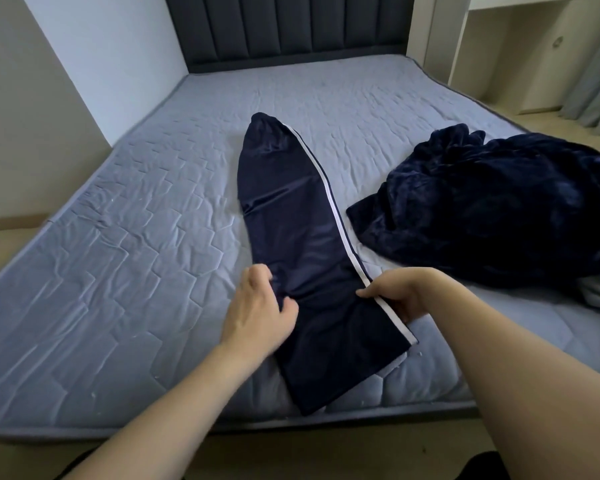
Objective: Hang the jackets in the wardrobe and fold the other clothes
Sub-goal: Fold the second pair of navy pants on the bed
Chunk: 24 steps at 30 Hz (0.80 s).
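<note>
One pair of navy trousers (302, 237) lies lengthwise on the bed (118, 237); your left hand (257, 306) and right hand (399, 296) each pinch its edges, fingers clamped. One plush garment (499, 202) heaps right of the trousers, partly cut off.

Trousers (302, 237) lie lengthwise on the mattress (118, 237), a crumpled garment (492, 209) to their right.

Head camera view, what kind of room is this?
Most likely a bedroom: a bed with a quilted mattress and a padded headboard fills the view, with curtains at the right, and clothes such as track pants laid out for folding.
</note>
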### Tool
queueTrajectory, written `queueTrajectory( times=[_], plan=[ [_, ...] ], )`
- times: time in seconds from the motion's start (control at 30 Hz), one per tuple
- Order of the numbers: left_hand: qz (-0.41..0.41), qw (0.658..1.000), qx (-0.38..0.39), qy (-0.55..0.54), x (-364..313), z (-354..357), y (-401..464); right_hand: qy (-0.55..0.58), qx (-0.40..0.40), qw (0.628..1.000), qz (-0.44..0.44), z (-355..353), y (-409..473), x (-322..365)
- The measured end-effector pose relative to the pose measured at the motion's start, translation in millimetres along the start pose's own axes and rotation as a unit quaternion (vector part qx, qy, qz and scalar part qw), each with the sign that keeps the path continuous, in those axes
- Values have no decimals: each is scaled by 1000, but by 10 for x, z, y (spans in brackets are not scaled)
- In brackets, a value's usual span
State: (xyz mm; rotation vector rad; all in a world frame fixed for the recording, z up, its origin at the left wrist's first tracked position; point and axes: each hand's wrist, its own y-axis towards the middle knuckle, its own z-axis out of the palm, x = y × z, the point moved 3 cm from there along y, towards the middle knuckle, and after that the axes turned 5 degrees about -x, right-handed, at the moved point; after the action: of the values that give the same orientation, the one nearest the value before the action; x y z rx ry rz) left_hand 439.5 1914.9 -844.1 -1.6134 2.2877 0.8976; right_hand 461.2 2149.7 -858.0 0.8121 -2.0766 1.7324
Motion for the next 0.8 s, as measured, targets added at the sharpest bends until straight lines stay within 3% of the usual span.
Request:
queueTrajectory(
  times=[0.03,0.1,0.17,0.23,0.33,0.43,0.53,0.6,0.7,0.8],
  plan=[
    [104,994,25,-16,-46,-113,-127,27,1,1000,0,-24,-19,7],
    [200,958,205,12,-75,-165,-410,61,1,998,-1,-70,-48,33],
    [157,915,352,121,-24,-50,-623,74,9,997,-2,-61,-106,77],
    [112,904,366,192,-62,72,-691,41,24,999,-5,18,-209,123],
    [158,921,263,241,-219,140,-606,-8,21,999,-22,110,-345,194],
    [215,934,174,226,-297,42,-525,6,-74,993,-87,11,-411,337],
    [159,979,75,106,-301,-231,-295,38,-69,988,-130,-50,-594,538],
    [85,996,-5,-22,-291,-524,-46,146,-22,977,-154,-91,-745,706],
    [19,975,-119,-185,-257,-964,344,209,15,944,-254,-149,-948,993],
    [-20,931,-193,-308,-314,-1263,666,35,-50,934,-353,-87,-1190,1228]
  ],
)
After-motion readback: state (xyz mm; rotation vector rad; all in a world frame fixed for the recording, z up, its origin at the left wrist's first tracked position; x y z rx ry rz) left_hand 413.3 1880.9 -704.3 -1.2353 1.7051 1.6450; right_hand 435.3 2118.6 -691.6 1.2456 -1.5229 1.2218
